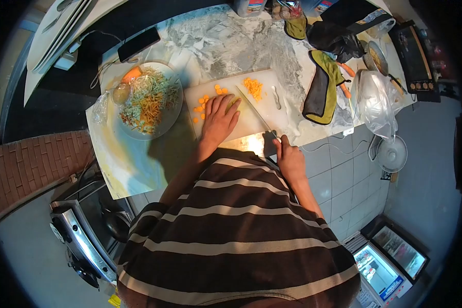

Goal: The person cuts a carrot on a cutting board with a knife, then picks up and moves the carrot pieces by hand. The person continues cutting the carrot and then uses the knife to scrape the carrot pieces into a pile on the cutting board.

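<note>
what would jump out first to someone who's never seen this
The white cutting board in the middle of the marbled counter draws the eye. The left hand lies flat on it among orange carrot pieces, and the right hand holds a knife whose blade slants across the board. Just left of the board sits a plate heaped with shredded vegetables.

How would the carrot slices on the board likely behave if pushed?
The carrot slices lie flat, so they would probably slide rather than roll. Small and loose, they would likely scatter off the board easily.
</note>
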Available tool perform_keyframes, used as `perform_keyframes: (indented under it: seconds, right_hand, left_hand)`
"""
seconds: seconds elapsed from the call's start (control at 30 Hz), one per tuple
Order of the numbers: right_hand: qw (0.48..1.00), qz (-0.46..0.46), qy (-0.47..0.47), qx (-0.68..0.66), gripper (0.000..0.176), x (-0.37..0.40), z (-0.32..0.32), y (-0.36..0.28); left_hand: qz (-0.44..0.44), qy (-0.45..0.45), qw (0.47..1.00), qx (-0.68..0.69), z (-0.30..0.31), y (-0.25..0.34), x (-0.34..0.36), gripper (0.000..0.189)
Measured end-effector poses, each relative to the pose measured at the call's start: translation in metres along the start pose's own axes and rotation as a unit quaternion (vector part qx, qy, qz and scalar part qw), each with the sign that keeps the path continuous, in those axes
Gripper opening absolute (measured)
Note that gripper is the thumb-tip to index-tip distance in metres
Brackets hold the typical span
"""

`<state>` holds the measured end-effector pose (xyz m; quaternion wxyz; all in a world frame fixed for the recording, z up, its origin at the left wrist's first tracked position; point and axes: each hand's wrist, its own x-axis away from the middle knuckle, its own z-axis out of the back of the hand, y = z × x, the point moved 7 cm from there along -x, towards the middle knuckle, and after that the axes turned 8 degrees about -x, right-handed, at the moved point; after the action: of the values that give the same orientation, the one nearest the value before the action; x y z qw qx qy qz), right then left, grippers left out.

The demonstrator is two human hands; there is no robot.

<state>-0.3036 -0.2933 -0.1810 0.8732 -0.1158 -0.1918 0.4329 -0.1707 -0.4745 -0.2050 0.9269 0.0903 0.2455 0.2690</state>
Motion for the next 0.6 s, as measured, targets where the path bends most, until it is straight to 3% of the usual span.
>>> perform_keyframes:
  seconds: [0.17, 0.23, 0.43, 0.53, 0.6]
  right_hand:
    - [0.999, 0.0, -0.013, -0.048, 0.034, 0.002, -0.006, 0.0]
    - [0.998, 0.003, -0.018, -0.054, 0.035, 0.003, -0.008, -0.002]
    - [0.995, 0.011, -0.044, -0.093, 0.035, 0.003, -0.013, -0.007]
    - [0.994, 0.009, -0.054, -0.09, 0.036, 0.002, -0.014, -0.009]
    - [0.999, -0.003, -0.037, -0.017, 0.035, 0.0, -0.014, -0.006]
  left_hand:
    - [-0.002, 0.015, 1.0, 0.028, 0.002, -0.001, 0.0, 0.04]
    - [0.028, 0.034, 0.995, 0.085, 0.003, -0.008, 0.0, 0.039]
    - [0.123, 0.087, 0.986, 0.073, 0.008, -0.026, 0.007, 0.032]
    - [0.102, 0.068, 0.991, 0.058, 0.006, -0.024, 0.006, 0.03]
    - [0.082, 0.071, 0.993, 0.047, 0.008, -0.02, 0.005, 0.031]
